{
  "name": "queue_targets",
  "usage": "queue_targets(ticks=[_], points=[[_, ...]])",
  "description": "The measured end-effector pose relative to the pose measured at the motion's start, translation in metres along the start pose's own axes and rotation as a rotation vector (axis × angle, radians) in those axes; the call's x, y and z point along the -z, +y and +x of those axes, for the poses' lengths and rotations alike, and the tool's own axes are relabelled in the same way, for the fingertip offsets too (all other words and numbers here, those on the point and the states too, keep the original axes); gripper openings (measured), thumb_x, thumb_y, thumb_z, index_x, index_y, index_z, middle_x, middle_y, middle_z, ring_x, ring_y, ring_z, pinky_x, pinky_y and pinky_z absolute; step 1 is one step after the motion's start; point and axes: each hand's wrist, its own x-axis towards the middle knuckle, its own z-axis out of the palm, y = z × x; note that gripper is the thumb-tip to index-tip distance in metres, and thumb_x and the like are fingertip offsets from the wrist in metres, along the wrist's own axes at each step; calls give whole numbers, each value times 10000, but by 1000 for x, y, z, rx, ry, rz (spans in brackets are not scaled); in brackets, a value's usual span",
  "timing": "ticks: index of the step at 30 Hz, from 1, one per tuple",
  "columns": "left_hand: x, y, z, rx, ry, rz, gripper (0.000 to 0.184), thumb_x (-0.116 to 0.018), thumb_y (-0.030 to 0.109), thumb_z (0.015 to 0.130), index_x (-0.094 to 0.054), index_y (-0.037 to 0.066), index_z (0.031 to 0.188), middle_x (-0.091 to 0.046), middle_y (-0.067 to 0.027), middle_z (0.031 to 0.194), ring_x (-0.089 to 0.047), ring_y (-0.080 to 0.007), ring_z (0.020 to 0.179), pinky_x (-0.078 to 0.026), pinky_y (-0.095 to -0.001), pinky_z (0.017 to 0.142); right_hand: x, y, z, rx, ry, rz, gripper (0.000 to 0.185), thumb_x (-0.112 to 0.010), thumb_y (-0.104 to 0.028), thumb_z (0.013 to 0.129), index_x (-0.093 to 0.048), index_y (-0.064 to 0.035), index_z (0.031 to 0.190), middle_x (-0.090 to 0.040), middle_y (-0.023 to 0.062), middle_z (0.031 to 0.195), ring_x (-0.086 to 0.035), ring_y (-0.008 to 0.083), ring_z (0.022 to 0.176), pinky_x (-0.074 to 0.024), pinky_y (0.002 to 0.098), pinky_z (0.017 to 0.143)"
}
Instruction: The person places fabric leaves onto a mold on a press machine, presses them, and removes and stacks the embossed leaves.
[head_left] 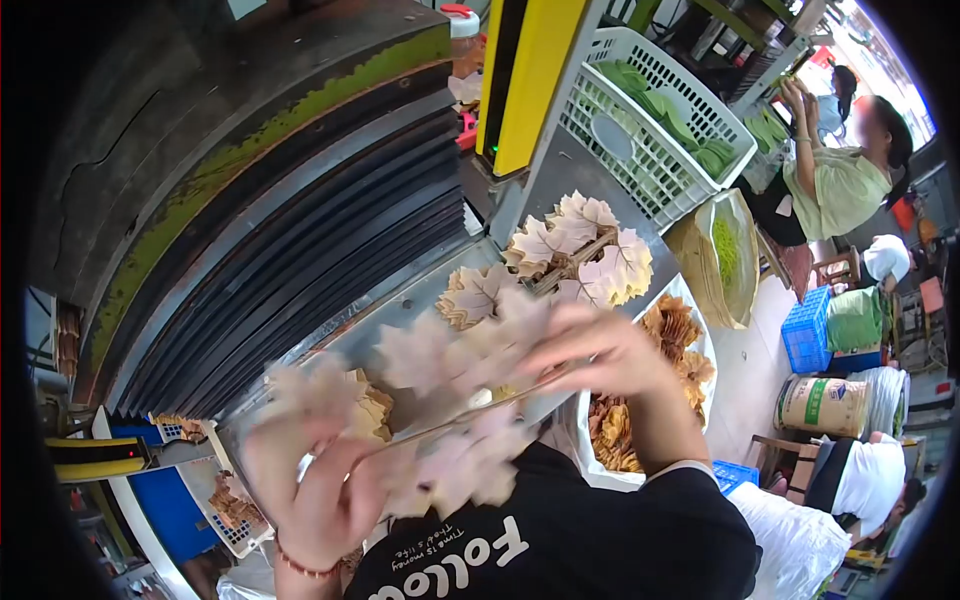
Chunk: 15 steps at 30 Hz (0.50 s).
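Note:
A spray of pale pinkish leaves (470, 455) on a thin stem hangs between my hands, smeared by motion. My left hand (335, 480), with a beaded bracelet at the wrist, is closed round one end of the stem. The fingers of my right hand (600, 350) pinch the other end. Just beyond it, stacks of similar leaves with yellowish edges (580, 245) lie on the grey metal table (410, 310). A further small stack (372, 405) shows partly behind my left hand.
A large machine with dark stacked plates (300, 240) stands at the left, beside a yellow post (525, 85). Right of the table are a white basket of green leaves (645, 165) and a white sack of brown leaves (615, 435). People sit farther right.

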Motion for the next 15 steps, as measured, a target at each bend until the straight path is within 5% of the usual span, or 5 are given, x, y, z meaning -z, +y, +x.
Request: queue_targets(ticks=[7, 11, 14, 15], points=[[-89, 16, 89, -233, 17, -144, 141, -697, 101, 719, -657, 73, 852, -569, -73, 957, -549, -253, 893, -446, -369, 749, 124, -4, -15, -166, 406, -177, 279, -699, 49, 743, -731, -23, 1010, -622, 5, 844, -578, 87, 773, -457, 222, 702], [-150, 3, 83, -184, -124, -44, 173, -683, 166, 782, -670, 62, 920, -567, -80, 958, -554, -261, 896, -463, -370, 761, 145, 39, -12, -337, 327, -344, 341, -697, 13, 777, -697, -49, 1112, -584, -5, 802, -543, 79, 745, -444, 232, 677], [-174, 1, 73, -96, -204, 1, 229, -687, 186, 810, -678, 61, 1002, -581, -94, 976, -564, -271, 918, -475, -386, 779, 139, 65, -12, -673, 152, -424, 460, -726, -21, 754, -650, -67, 1205, -524, -6, 746, -492, 91, 691, -431, 250, 639], [-173, 2, 72, -67, -246, 13, 264, -686, 213, 814, -679, 59, 1029, -584, -98, 968, -567, -280, 925, -480, -388, 783, 135, 68, -14, -524, 144, -516, 557, -752, -58, 732, -611, -98, 1270, -446, -2, 696, -441, 107, 636, -411, 263, 596]])
